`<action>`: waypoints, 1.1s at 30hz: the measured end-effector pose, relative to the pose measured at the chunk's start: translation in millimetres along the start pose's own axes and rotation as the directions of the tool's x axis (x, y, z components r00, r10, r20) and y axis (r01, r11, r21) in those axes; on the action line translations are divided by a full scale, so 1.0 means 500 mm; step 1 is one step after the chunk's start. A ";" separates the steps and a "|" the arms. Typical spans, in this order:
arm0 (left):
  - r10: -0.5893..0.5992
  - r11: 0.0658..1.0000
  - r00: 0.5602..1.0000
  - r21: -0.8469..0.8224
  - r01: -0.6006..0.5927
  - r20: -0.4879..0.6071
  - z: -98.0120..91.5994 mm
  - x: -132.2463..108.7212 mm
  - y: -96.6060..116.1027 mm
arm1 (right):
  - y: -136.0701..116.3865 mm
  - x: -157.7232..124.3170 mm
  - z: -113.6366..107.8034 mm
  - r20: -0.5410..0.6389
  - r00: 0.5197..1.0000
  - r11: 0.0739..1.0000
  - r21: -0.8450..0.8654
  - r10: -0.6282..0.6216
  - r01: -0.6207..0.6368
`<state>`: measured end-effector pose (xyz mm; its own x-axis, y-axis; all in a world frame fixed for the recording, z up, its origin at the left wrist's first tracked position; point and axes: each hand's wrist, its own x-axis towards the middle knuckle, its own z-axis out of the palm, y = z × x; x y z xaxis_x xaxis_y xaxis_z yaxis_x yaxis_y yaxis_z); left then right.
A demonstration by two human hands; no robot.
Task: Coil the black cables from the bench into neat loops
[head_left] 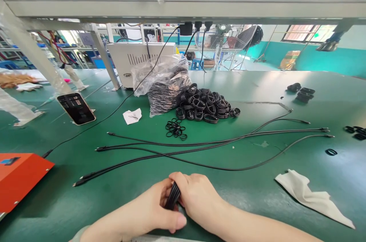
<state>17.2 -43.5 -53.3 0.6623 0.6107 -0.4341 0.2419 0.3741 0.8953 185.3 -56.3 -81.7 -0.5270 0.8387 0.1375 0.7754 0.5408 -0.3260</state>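
Note:
Both my hands meet at the near edge of the green table. My left hand and my right hand are closed together on a coiled bundle of black cable, which stands upright between their fingers. Just beyond them several loose black cables lie stretched across the table from left to right. Further back sits a pile of coiled black cable bundles and a small heap of black rubber rings.
A clear plastic bag of cable bundles stands behind the pile, with a white machine box behind it. A phone leans at the left, an orange box at near left, a white cloth at right, a crumpled paper scrap mid-left.

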 end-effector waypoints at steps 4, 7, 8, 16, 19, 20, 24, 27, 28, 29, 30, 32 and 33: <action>-0.035 0.967 0.995 -0.248 0.057 0.093 -0.009 0.002 0.003 | 0.001 0.002 -0.005 0.084 0.993 0.983 0.162 0.079 -0.092; -0.034 0.998 0.997 -0.042 0.037 0.067 -0.008 -0.001 -0.006 | -0.001 0.000 -0.004 0.095 0.993 0.981 0.174 0.066 -0.082; -0.028 0.997 0.999 0.070 0.026 0.030 -0.005 -0.003 -0.009 | -0.002 -0.002 -0.003 0.092 0.995 0.985 0.161 0.044 -0.059; 0.076 0.961 0.970 0.276 -0.010 -0.229 0.011 0.002 -0.017 | -0.004 -0.010 -0.013 0.015 0.996 0.828 0.555 0.088 -0.082; 0.133 0.962 0.943 0.268 -0.049 -0.307 0.005 0.010 -0.021 | -0.011 -0.010 -0.013 -0.024 0.955 0.613 0.772 0.295 -0.169; 0.151 0.960 0.936 0.271 -0.063 -0.318 0.004 0.010 -0.020 | -0.014 -0.009 -0.012 0.008 0.947 0.534 0.824 0.320 -0.188; 0.220 0.949 0.934 0.284 -0.138 -0.281 0.010 -0.001 -0.012 | -0.019 -0.004 -0.006 0.145 0.951 0.319 0.919 0.275 -0.232; 0.175 0.963 0.960 0.240 -0.120 -0.219 0.013 -0.010 -0.008 | -0.015 0.006 -0.003 0.205 0.944 0.159 0.955 0.260 -0.251; 0.144 0.973 0.973 0.203 -0.106 -0.182 0.013 -0.010 -0.009 | -0.013 0.009 -0.004 0.236 0.939 0.099 0.958 0.251 -0.268; 0.118 0.984 0.985 0.149 -0.098 -0.129 0.011 -0.010 -0.009 | -0.011 0.012 -0.007 0.275 0.931 0.040 0.955 0.240 -0.293; 0.105 0.992 0.992 0.072 -0.101 -0.065 0.007 -0.009 -0.011 | -0.008 0.015 -0.011 0.317 0.921 -0.012 0.946 0.227 -0.323; 0.096 0.988 0.993 -0.126 -0.086 0.073 -0.002 -0.004 -0.016 | -0.002 0.017 -0.022 0.386 0.902 -0.083 0.923 0.194 -0.377; 0.087 0.976 0.988 -0.209 -0.059 0.130 -0.007 -0.001 -0.019 | 0.001 0.017 -0.028 0.408 0.897 -0.107 0.913 0.169 -0.395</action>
<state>11.9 -44.8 -62.0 0.7677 0.5448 -0.3374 0.0488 0.4753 0.8785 186.0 -47.9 -67.6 -0.4840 0.8171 -0.3133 -0.1920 -0.4484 -0.8730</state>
